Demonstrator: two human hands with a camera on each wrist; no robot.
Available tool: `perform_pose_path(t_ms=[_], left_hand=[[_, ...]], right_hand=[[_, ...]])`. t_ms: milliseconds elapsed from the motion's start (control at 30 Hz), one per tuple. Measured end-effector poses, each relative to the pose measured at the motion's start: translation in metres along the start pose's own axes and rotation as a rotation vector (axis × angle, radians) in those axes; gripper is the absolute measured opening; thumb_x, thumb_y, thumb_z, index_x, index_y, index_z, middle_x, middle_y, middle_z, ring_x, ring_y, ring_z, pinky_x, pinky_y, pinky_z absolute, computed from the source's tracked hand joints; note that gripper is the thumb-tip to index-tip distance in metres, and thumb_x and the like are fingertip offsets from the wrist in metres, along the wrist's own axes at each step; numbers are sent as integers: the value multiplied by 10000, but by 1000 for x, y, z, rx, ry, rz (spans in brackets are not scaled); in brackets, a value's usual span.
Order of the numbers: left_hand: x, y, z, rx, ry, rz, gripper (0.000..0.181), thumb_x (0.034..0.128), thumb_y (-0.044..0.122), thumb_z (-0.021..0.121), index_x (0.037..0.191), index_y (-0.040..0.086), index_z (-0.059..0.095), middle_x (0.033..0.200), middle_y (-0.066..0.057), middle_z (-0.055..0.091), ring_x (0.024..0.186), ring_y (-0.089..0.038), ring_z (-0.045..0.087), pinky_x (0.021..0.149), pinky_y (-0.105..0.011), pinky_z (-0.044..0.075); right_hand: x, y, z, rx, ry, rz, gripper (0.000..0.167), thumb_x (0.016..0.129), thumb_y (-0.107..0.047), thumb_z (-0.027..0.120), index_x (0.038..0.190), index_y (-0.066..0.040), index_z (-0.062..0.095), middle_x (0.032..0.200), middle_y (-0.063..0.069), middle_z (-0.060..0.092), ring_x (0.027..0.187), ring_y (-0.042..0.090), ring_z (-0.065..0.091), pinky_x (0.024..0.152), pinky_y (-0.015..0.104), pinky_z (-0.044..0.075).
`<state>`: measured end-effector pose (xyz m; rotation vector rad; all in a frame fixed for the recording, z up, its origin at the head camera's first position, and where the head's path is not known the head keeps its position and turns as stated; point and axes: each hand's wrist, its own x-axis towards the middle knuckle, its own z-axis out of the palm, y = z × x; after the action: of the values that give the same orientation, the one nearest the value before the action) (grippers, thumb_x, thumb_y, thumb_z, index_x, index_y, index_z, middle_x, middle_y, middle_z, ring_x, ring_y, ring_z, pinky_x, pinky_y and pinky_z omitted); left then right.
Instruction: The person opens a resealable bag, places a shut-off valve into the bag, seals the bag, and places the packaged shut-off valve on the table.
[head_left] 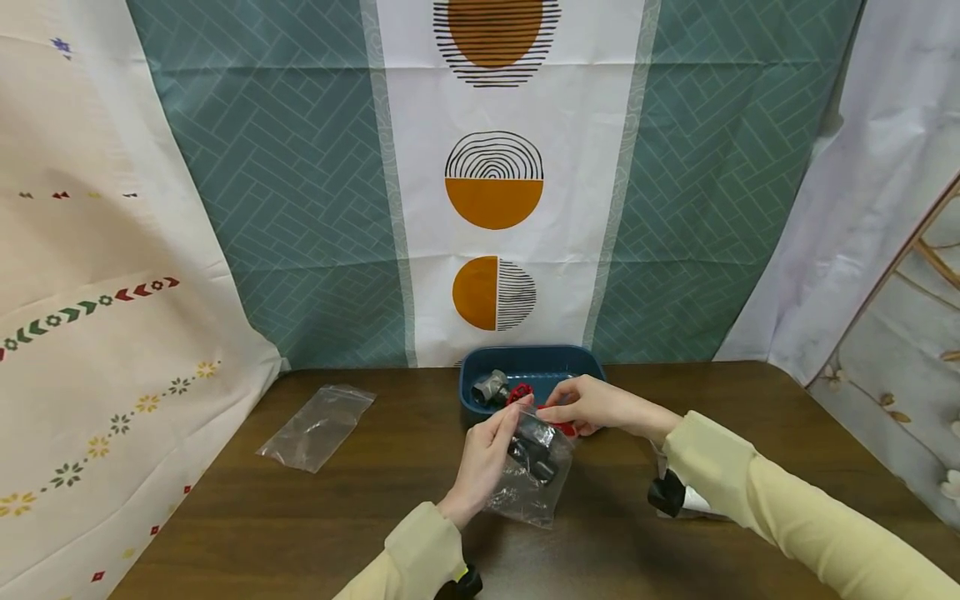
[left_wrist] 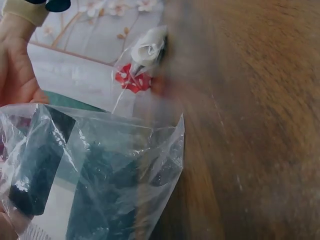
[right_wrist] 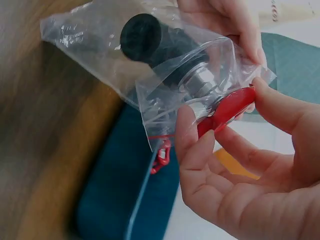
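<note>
While the valve (right_wrist: 200,80) sits partly inside the clear bag (head_left: 517,493), both are held just on the near side of the blue bin (head_left: 558,364). The black body lies within the plastic; the red handle (right_wrist: 234,106) is at the bag's mouth.

The left hand (head_left: 483,462), in front of the bin, pinches the upper edge of the bag. The right hand (head_left: 588,406), at the bin's near right corner, grips the red handle between thumb and fingers. Whether the valve is entering or leaving the bag cannot be determined.

For good handling, the following is advised:
1. Spread the mouth wide with the left hand so that the handle clears the edges.
2. Align the valve with the bag's length; a skewed handle may snag the thin film.
3. Support the weight at the handle, since the body looks heavy enough to strain the plastic.

Inside the bin, at its left end, are a grey fitting (head_left: 491,387) and a red wheel (head_left: 520,392). Left of the bin, a flat bag (head_left: 318,427) lies on the wooden table (head_left: 375,517). Right of the bin and nearer the person, a bagged white fitting (left_wrist: 149,47) is partly hidden by the right sleeve (head_left: 712,458). Behind the bin hangs a patterned cloth (head_left: 315,167).
</note>
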<state>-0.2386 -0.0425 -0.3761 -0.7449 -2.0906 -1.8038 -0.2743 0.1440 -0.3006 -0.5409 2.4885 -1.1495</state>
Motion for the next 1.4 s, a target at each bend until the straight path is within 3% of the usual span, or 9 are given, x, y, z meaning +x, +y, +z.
perform_pose_path(t_ms=[167,367,600,767,967,1067,1200,1400], left_hand=[[0,-15,1,-2,-39,-4,341,979,245,411,1248,94,557,1205,51,547,1126,-107,472,923,-302,361],[-2,-11,3,-10,-52,-32,350,982,249,402,1249,79,550,1214,25,543,1123,-109,476,916,-303,366],[-2,-17,6,5,-47,-10,349,982,246,398,1250,82,550,1209,27,544,1115,-111,482,900,-296,384],[-5,-3,1,-3,-87,-18,335,985,184,393,1257,49,534,1236,-29,529,1130,-131,472,903,-309,384],[-7,15,-1,35,-163,16,318,977,96,397,1247,-19,519,1247,-91,513,1122,-156,484,903,-282,377],[-7,4,1,106,-138,46,309,964,99,431,1236,-2,538,1232,-81,524,1096,-157,504,878,-269,396],[-5,-16,0,184,-56,57,299,954,154,464,1215,58,573,1175,-48,570,1047,-140,538,845,-276,426],[-4,-20,-6,182,-13,10,284,963,192,452,1163,62,607,1081,-28,620,975,-129,578,844,-301,433]], right_hand=[[1,7,0,153,-35,63,359,843,-313,644,1026,-7,597,707,82,533,533,162,460,519,276,426],[1,10,2,279,-36,108,350,843,-289,647,1011,11,579,737,99,524,531,160,463,506,254,407],[1,11,5,354,-47,128,362,859,-232,638,1065,53,552,748,86,543,558,138,450,557,253,451],[1,16,2,422,-81,117,302,895,-74,560,1124,115,503,720,80,542,545,130,424,539,239,412],[4,23,8,371,-30,97,189,865,-71,607,949,91,560,619,42,516,502,124,375,481,226,307],[5,25,11,361,-16,81,174,845,-77,634,909,75,579,626,48,537,496,126,373,465,224,285],[3,29,11,393,2,66,210,840,-46,622,976,87,534,711,66,586,537,142,422,486,230,320],[1,32,11,345,-41,59,187,847,-7,591,980,122,566,761,74,601,615,123,506,555,233,438]])
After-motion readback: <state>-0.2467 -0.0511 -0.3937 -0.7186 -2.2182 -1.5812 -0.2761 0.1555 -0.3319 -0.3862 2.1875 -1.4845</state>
